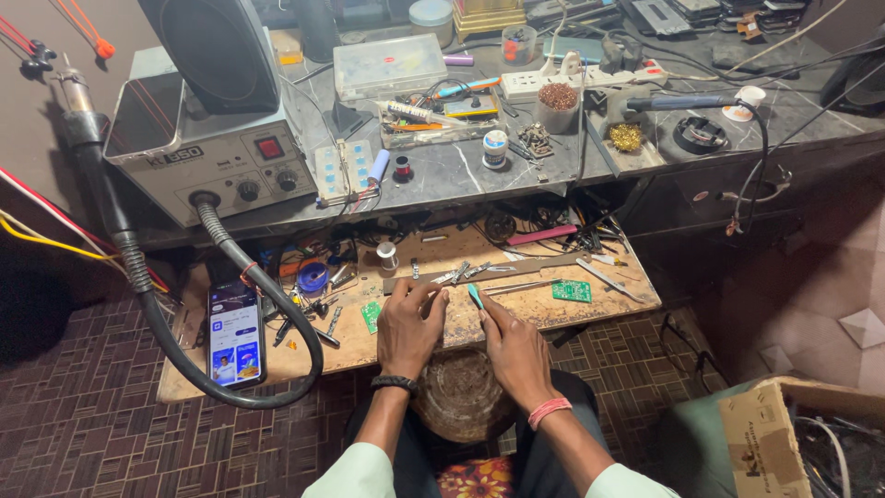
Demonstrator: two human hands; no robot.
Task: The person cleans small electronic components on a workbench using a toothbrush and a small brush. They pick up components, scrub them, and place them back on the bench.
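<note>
- At the worktop's (pixel 590 309) near edge, both hands sit close together, just above the lap.
- Right hand (pixel 516 346): grip pinched on a teal tool (pixel 476 296), which sticks up past the fingertips, long axis tilted up and to the left.
- Left hand (pixel 408 323): fingers curled in around something small; it's hidden, so I can't tell what, or if the grip is actually clenched on it.
- Key relation: the tool tip lies just right of the left fingertips, near but apart. The tool's axis leans toward the left hand.
- Green board (pixel 572 291) lies flat on the worktop, to the right and beyond the right hand, which is the nearer one.
- Tweezers (pixel 466 272) lie just beyond both hands, long axis left-right.
- Phone (pixel 236 334) is well left, screen lit, by the hose (pixel 175 346).
</note>
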